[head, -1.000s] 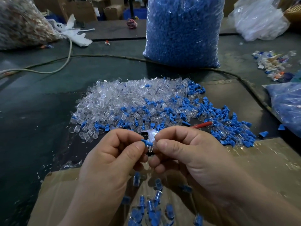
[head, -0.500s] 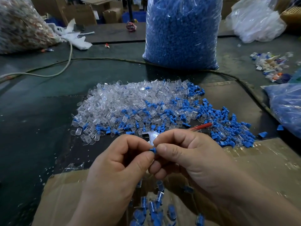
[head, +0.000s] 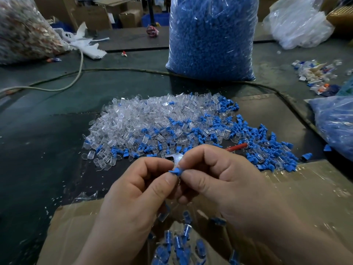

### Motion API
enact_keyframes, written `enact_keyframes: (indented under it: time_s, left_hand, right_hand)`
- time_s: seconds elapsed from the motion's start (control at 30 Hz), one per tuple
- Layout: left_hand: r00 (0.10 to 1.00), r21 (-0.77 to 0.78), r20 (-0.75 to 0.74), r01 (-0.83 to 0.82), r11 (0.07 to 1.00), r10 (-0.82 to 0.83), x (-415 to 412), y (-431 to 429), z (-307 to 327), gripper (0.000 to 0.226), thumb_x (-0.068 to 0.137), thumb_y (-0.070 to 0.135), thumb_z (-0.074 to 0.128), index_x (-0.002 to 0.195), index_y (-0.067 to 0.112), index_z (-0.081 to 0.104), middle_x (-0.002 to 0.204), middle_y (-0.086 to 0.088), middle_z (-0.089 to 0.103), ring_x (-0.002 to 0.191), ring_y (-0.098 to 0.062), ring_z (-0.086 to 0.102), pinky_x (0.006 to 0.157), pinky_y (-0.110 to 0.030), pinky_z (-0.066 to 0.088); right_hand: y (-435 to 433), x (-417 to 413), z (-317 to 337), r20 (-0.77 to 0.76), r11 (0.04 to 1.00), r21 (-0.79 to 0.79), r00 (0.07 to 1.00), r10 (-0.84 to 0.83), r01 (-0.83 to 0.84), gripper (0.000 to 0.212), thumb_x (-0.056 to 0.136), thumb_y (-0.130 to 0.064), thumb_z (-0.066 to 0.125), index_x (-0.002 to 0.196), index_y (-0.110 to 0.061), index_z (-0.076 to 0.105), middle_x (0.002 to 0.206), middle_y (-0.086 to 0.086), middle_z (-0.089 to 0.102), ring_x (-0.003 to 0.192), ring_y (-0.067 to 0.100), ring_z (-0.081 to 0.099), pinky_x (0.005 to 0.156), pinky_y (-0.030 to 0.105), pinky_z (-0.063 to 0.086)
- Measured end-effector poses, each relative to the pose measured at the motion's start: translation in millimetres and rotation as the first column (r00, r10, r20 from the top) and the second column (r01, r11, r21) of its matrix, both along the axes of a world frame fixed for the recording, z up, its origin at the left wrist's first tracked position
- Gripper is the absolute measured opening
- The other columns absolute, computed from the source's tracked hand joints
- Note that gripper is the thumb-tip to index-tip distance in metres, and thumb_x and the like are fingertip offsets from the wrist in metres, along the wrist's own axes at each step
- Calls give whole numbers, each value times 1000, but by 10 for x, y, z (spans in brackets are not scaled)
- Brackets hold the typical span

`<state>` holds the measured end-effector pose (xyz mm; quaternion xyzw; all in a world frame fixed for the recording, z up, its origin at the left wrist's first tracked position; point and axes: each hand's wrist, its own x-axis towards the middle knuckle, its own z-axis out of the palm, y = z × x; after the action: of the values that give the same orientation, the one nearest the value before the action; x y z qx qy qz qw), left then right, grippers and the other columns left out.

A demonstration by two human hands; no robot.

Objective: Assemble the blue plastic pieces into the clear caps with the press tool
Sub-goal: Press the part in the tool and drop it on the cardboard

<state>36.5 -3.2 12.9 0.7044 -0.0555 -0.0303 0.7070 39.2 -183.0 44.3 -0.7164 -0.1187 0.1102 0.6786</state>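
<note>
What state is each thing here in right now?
left hand: pinches the blue piece
right hand: pinches it too
blue-filled bag: upright, full
pile of caps and pieces: spread on table
cardboard box: open, holds assembled parts
red rod: lying in pile

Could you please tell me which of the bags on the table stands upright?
The tall blue-filled bag at back centre, behind the loose pile; the others slump low.

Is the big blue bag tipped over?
No, the bag stands upright on the table, behind the pile.
</note>
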Motion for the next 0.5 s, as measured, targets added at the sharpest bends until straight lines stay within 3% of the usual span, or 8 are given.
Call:
enact_keyframes:
  time_s: [0.07,0.13,0.27,0.37,0.5]
  left_hand:
    - [1000,19,-15,28,999,-27,-3,10,16,34,67,52,71,95,33,76,77,-8,74,64,-19,69,56,-27,57]
    - [997,-53,-56,52,997,-55,10,2,21,32,67,43,80,96,29,77,77,-11,73,63,-22,67,53,-28,55]
    - [984,-266,-160,30,964,-75,44,-3,3,41,54,33,92,89,17,78,67,-11,69,53,-13,63,43,-20,48]
    - [990,-272,-130,25,962,-62,48,12,-5,59,47,43,96,95,15,77,72,-13,69,55,-16,64,45,-22,49]
    - [996,-202,-76,29,979,-45,66,23,-55,52,52,47,94,93,20,76,74,-10,69,56,-17,63,47,-25,49]
  right_hand:
    - [-8,-20,-10,169,977,-208,986,-11,47,14,91,-16,64,92,-29,65,86,-5,70,78,9,68,71,27,57]
    - [-1,-38,-8,284,961,-262,959,-8,86,14,91,-16,64,92,-31,64,88,-11,69,80,2,67,70,19,54]
    - [38,-35,-55,464,938,-313,886,15,148,11,89,-15,66,91,-25,62,97,-13,64,94,12,64,76,30,53]
    - [32,-38,-55,444,937,-317,896,10,147,9,91,-21,64,92,-29,61,95,-11,66,90,14,65,71,35,55]
    - [9,-32,-49,377,926,-356,926,18,127,8,91,-29,60,98,-35,59,89,-12,65,81,11,64,64,34,55]
